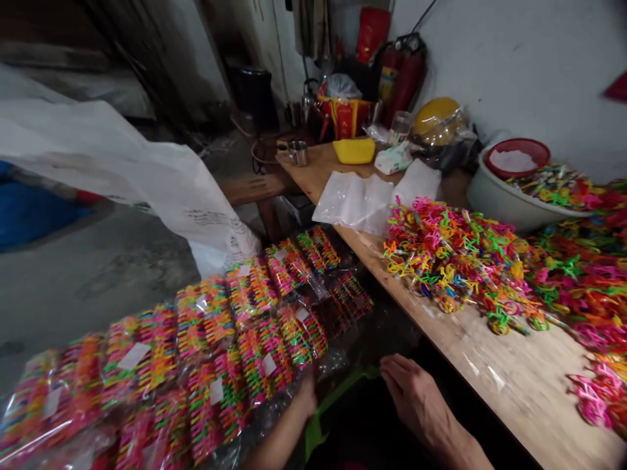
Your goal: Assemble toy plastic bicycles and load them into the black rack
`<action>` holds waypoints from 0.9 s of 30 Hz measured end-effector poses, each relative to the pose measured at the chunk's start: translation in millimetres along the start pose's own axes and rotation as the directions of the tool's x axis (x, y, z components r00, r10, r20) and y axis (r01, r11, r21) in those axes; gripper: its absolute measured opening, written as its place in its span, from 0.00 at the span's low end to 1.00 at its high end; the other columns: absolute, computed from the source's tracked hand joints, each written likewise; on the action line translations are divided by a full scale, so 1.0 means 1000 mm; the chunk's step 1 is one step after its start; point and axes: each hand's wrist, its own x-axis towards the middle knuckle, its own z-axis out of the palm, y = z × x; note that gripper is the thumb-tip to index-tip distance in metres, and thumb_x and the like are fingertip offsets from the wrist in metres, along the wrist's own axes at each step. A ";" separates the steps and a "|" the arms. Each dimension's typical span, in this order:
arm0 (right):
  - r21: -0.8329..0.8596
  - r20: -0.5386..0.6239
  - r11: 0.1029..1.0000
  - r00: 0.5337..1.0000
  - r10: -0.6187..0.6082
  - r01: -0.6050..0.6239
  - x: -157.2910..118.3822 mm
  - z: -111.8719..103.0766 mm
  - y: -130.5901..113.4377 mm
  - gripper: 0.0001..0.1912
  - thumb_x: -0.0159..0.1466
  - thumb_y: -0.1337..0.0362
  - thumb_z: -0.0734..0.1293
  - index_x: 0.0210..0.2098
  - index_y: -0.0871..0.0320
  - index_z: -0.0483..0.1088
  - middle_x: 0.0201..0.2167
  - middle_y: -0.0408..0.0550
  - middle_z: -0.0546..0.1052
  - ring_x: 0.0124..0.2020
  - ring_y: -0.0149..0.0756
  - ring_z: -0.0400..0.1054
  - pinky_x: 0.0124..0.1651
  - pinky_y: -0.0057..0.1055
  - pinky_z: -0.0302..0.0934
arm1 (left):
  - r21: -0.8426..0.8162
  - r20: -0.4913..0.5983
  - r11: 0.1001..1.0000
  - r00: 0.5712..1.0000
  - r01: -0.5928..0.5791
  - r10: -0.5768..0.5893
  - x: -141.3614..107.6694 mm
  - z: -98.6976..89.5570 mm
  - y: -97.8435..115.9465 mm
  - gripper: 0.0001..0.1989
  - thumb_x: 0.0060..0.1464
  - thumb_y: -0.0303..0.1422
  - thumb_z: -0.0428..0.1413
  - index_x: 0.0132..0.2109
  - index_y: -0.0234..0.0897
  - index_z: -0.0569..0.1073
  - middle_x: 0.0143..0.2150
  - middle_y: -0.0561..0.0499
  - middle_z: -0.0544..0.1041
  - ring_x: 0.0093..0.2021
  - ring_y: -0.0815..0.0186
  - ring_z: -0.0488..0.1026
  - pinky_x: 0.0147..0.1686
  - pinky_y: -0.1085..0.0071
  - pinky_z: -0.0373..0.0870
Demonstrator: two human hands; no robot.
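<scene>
Low in the middle, my left hand (306,390) lies against the near edge of the clear plastic packs (262,359) of colourful small pieces; it is blurred and its fingers are hidden. My right hand (410,386) is just left of the wooden table's edge, fingers curled together. A bright green strip (343,390) stretches between the two hands, its far end meeting my right fingertips. Whether those fingers grip it is unclear. Two rows of packs, several with white labels (133,356), run from the lower left up to the table.
The wooden table (490,359) holds a heap of bright twisted pieces (455,254), white plastic bags (357,199), a yellow container (353,151) and a metal cup (297,153). Behind stands a large tub (509,209) with a red bowl (518,158). A white sheet (161,176) hangs at left.
</scene>
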 end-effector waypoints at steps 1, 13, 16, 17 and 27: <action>0.018 -0.040 1.000 0.999 0.021 -0.020 -0.005 -0.012 0.001 0.15 0.72 0.69 0.57 0.39 0.55 0.75 0.40 0.50 0.82 0.38 0.35 0.79 0.43 0.29 0.73 | 0.011 -0.011 0.998 0.998 -0.056 0.056 0.004 0.002 0.008 0.19 0.62 0.42 0.61 0.59 0.47 0.72 0.59 0.46 0.73 0.58 0.58 0.74 0.49 0.62 0.77; 0.059 -0.473 0.967 0.846 0.246 -0.248 -0.092 -0.068 0.053 0.09 0.69 0.61 0.65 0.46 0.50 0.76 0.40 0.47 0.84 0.39 0.40 0.81 0.41 0.31 0.78 | 0.395 0.363 0.273 0.422 -0.877 0.831 0.049 0.138 0.242 0.16 0.60 0.25 0.54 0.52 0.42 0.77 0.60 0.48 0.77 0.63 0.58 0.69 0.69 0.58 0.61; 0.176 -0.461 0.941 0.820 0.339 -0.290 -0.090 -0.062 0.045 0.09 0.70 0.63 0.63 0.45 0.53 0.76 0.41 0.51 0.83 0.40 0.40 0.81 0.42 0.33 0.76 | 0.507 0.469 0.139 0.407 -0.851 0.784 0.068 0.173 0.270 0.16 0.56 0.21 0.57 0.51 0.37 0.78 0.58 0.44 0.77 0.61 0.55 0.71 0.66 0.57 0.63; 0.219 -0.447 0.930 0.817 0.364 -0.295 -0.087 -0.061 0.041 0.10 0.71 0.63 0.63 0.45 0.54 0.76 0.42 0.52 0.83 0.40 0.40 0.80 0.42 0.32 0.75 | 0.534 0.496 0.108 0.414 -0.838 0.763 0.072 0.180 0.275 0.15 0.55 0.21 0.58 0.49 0.35 0.78 0.55 0.43 0.78 0.59 0.55 0.72 0.65 0.58 0.65; 0.424 -0.525 0.881 0.734 0.430 -0.212 -0.080 -0.066 0.054 0.13 0.73 0.63 0.59 0.39 0.58 0.74 0.33 0.49 0.80 0.35 0.32 0.74 0.41 0.29 0.69 | 0.691 0.377 0.014 0.377 -0.723 0.846 0.089 0.184 0.309 0.16 0.63 0.34 0.53 0.52 0.31 0.77 0.49 0.56 0.82 0.50 0.70 0.74 0.56 0.67 0.64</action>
